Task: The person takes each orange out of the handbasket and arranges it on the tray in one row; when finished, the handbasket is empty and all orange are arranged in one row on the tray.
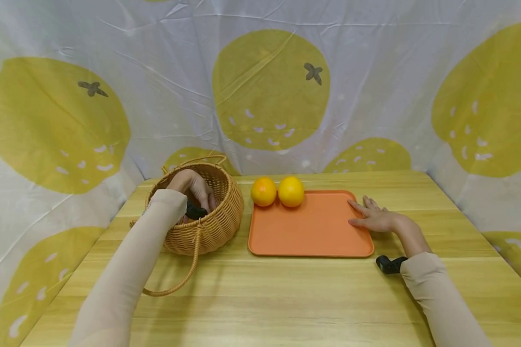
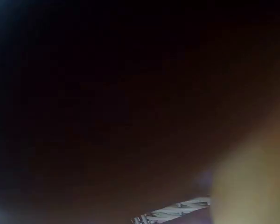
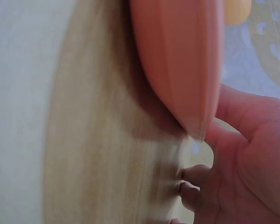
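In the head view my left hand (image 1: 194, 187) reaches down into a round wicker basket (image 1: 219, 224). Its fingertips are hidden inside, and I cannot tell what they hold. The left wrist view is mostly dark, with a strip of pale weave (image 2: 177, 211) low down. On the right, my right hand (image 1: 379, 219) rests at the right edge of an orange tray (image 1: 312, 226), thumb and a finger over the rim, other fingers spread on the table. Two oranges sit side by side at the tray's back left corner, a left orange (image 1: 264, 192) and a right orange (image 1: 291, 192).
The wooden table (image 1: 295, 294) carries everything. One basket handle (image 1: 195, 255) hangs down toward the front onto the tabletop; another handle (image 1: 191, 161) stands at the basket's back. A white curtain (image 1: 165, 72) with yellow fruit prints encloses the back and sides.
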Demonstrator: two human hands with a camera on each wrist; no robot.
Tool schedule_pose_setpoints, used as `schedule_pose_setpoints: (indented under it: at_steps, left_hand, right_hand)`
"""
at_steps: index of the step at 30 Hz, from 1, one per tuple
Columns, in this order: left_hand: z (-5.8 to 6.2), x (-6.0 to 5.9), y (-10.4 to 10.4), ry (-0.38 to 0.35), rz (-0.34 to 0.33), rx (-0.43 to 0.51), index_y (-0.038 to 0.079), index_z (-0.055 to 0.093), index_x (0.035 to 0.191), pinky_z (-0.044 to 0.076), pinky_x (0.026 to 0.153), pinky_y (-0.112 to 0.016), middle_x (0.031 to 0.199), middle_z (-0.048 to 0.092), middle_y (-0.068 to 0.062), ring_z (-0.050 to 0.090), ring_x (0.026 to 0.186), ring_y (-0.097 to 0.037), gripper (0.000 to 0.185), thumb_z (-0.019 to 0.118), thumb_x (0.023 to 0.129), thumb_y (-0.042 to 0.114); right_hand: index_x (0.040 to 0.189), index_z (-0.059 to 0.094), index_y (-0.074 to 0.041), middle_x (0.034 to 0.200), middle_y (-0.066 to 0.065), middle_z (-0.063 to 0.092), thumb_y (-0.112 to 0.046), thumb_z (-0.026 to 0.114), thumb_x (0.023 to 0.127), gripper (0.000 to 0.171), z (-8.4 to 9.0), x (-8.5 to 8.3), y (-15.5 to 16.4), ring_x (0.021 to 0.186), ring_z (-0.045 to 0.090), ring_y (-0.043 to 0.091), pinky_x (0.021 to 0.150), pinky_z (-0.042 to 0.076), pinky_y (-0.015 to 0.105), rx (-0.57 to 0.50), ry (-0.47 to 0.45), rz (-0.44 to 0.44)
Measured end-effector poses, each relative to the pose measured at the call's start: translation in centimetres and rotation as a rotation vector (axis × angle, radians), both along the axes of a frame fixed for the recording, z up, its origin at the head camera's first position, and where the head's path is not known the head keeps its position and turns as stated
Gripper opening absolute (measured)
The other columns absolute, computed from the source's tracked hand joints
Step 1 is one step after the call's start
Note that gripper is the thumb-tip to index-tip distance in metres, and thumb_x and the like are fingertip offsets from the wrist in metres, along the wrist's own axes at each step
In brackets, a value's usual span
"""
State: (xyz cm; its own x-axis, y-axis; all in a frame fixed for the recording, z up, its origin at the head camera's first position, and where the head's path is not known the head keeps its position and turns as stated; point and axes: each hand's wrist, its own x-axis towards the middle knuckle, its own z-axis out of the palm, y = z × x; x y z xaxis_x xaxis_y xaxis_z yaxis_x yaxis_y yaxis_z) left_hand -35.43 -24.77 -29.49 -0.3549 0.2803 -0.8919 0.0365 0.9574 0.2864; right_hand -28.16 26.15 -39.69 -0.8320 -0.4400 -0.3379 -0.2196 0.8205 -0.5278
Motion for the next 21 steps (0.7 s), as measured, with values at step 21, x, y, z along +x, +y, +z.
schedule_pose_setpoints:
  at_steps: [21]
  left_hand:
    - [1.1, -0.5, -1.6, 0.183, 0.126, 0.267, 0.012, 0.064, 0.141, 0.048, 0.091, -0.032, 0.159, 0.048, -0.012, 0.057, 0.102, -0.014, 0.043, 0.070, 0.100, 0.019]
  right_hand:
    - [0.165, 0.011, 0.000, 0.163, 0.041, -0.017, -0.044, 0.053, 0.107, 0.084, 0.0, 0.1, -0.1, 0.150, -0.018, 0.060, 0.115, -0.012, 0.078, -0.006, 0.004, -0.009]
